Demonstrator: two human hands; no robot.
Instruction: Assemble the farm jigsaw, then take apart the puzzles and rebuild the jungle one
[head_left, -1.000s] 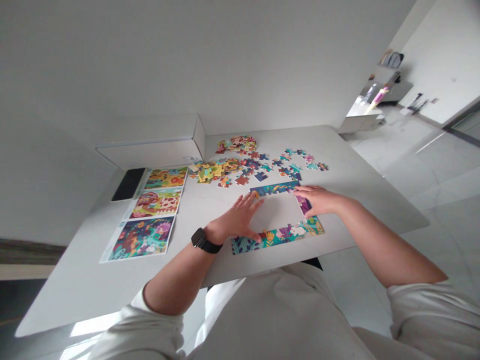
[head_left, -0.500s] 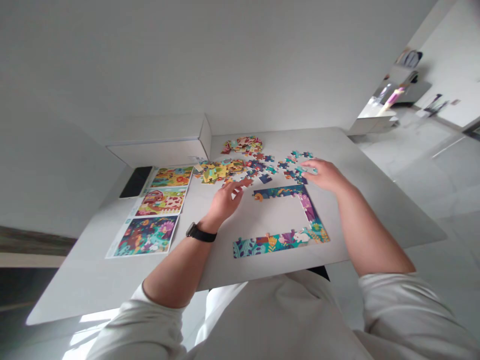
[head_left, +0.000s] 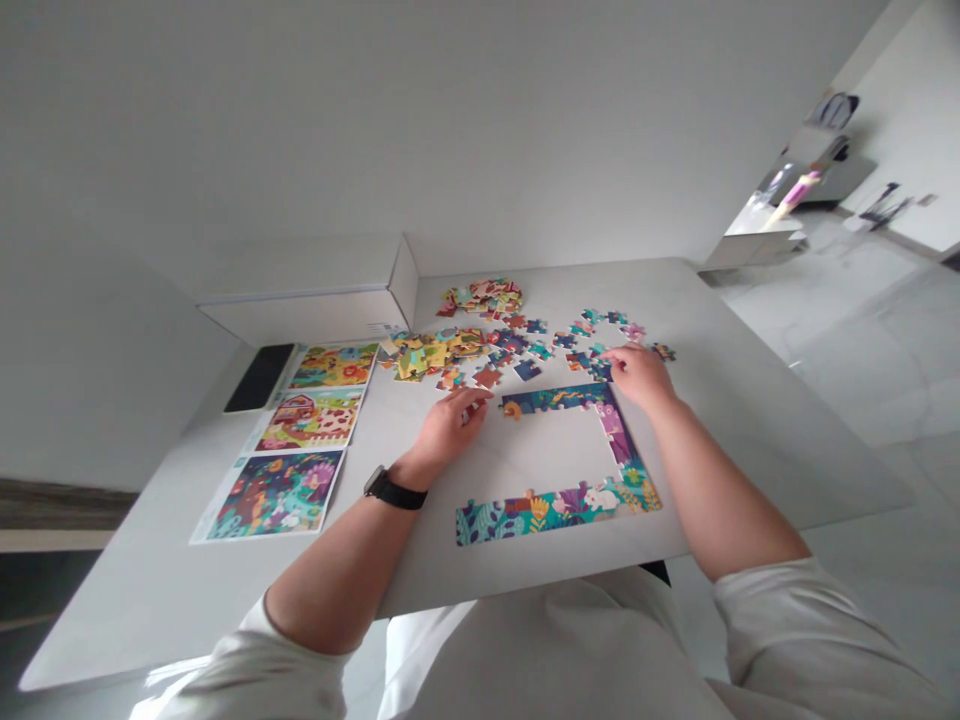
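My left hand, a dark watch on its wrist, is closed over the table left of the puzzle frame. A reddish puzzle piece shows partly between its fingers. Farther right, my right hand has its fingers drawn together at a dark blue and teal puzzle piece, largely covered by the fingertips. Between and below the hands lies a partly joined puzzle border, with top, right and bottom sides linked and the left side open. Loose puzzle pieces are scattered just above it.
Yellow puzzle pieces form a heap at mid-table, with a red and green heap behind. On the left lie a sheet with three printed pictures and a black phone. A white box stands against the wall.
My right hand has drawn in its fingers and shifted slightly nearer, uncovering pink and dark pieces behind it. My left hand has moved back from the loose pieces, still closed.
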